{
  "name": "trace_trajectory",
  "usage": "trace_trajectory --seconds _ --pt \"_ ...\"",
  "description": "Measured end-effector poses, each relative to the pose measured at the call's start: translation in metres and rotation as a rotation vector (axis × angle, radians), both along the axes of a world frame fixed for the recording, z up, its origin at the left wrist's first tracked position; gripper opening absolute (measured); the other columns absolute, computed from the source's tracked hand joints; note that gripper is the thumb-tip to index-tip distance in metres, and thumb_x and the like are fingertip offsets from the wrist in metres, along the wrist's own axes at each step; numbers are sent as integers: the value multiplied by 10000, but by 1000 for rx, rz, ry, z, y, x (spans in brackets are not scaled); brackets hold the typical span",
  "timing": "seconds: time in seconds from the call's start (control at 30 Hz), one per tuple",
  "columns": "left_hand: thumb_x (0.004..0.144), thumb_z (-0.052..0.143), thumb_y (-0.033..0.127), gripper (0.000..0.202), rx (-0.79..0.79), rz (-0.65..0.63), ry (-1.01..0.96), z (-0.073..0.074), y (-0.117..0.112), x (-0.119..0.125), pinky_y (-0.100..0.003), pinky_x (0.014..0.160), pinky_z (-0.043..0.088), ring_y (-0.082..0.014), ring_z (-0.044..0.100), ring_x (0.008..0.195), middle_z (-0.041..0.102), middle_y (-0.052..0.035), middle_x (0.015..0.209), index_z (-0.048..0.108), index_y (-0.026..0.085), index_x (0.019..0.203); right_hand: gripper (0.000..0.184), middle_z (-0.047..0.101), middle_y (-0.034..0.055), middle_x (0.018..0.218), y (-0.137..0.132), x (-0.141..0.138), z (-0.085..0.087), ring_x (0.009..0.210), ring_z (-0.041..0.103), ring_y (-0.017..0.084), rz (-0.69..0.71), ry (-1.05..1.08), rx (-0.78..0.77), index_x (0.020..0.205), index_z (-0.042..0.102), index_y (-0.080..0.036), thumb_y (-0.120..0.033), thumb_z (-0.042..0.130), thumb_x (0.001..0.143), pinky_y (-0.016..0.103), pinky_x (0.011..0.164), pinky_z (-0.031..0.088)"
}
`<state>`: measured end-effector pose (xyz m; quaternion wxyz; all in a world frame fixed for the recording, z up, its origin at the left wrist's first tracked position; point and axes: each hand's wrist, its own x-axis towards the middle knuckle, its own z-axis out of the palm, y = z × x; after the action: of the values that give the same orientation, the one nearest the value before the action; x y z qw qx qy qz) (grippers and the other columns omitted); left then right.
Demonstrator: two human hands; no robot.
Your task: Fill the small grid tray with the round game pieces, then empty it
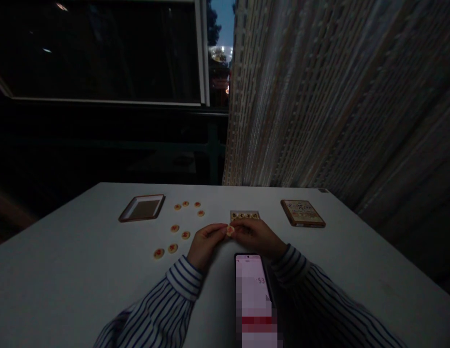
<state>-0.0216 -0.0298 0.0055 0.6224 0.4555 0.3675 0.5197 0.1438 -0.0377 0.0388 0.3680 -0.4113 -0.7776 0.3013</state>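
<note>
Between my two hands, above the middle of the table, is a round xiangqi piece [230, 231] with a red character. My left hand [207, 241] pinches its left side with thumb and fingertips. From the right, my right hand [259, 237] grips the same piece. Just behind my right hand sits a clear tray [244, 214] with several pieces in it, its near part hidden by the hand. Several loose xiangqi pieces [185, 235] with red characters lie to the left of my left hand, spread apart on the table.
A phone [250, 285] with a lit screen lies below my hands. At the back left of the white table [83, 270] is an open shallow box lid [142, 209]; a printed box [303, 213] lies at the right. A curtain [300, 96] hangs behind the far edge.
</note>
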Motion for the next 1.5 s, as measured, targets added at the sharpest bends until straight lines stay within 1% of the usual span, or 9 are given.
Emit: trace_trajectory --seconds 0.27,0.47,0.67,0.8,0.93,1.1,1.2,1.33,1.5 --pt "603 734 287 291 -10 -71 -26 11 1 24 -301 805 474 -170 641 789 705 -80 826 668 120 832 265 657 38 879 -5 18 3 793 580 153 -41 -118 226 1044 622 -222 -323 532 816 283 716 446" --pt "600 728 335 307 13 -43 49 9 9 42 -297 758 484 -180 636 765 704 -83 817 689 122 818 254 655 48 938 -4 35 -4 882 568 175 -144 -206 339 1033 611 -216 -305 558 801 318 770 427" --pt "671 667 378 343 60 -101 31 1 12 49 -328 831 466 -204 625 863 692 -96 938 689 129 905 245 650 53 987 -2 44 -15 921 557 180 -223 -271 419 1042 592 -209 -301 520 826 330 786 403" --pt "666 675 363 325 76 -57 64 -9 14 48 -321 848 454 -204 620 877 695 -97 929 695 130 891 246 660 60 933 1 44 -22 873 562 189 -220 -355 444 997 599 -189 -330 553 801 324 744 396" --pt "644 695 347 296 53 -22 88 -14 15 47 -314 786 477 -192 632 787 705 -96 845 701 119 833 232 660 65 929 2 42 -24 854 565 189 -224 -427 429 985 595 -184 -333 516 824 322 734 381" --pt "600 725 332 291 10 10 70 -14 13 49 -284 711 498 -179 635 723 708 -87 784 701 113 791 231 660 61 900 0 41 -21 836 566 179 -226 -466 427 971 598 -182 -337 497 832 311 729 371" --pt "626 692 359 285 54 32 115 -10 10 49 -278 656 504 -169 629 670 703 -77 735 698 113 769 225 663 53 867 0 46 -21 809 571 174 -232 -474 432 955 606 -180 -330 486 838 311 714 377" --pt "631 653 379 279 153 179 239 -5 12 42 -288 634 508 -170 619 643 691 -61 676 690 123 736 227 665 75 904 4 61 -26 825 578 191 -275 -398 479 970 597 -163 -306 541 803 339 723 413" --pt "620 636 371 258 167 312 298 -14 22 31 -288 654 509 -175 628 681 689 -52 697 671 138 726 214 640 74 945 12 79 -36 898 572 192 -306 -253 375 965 601 -196 -304 574 783 356 796 457"
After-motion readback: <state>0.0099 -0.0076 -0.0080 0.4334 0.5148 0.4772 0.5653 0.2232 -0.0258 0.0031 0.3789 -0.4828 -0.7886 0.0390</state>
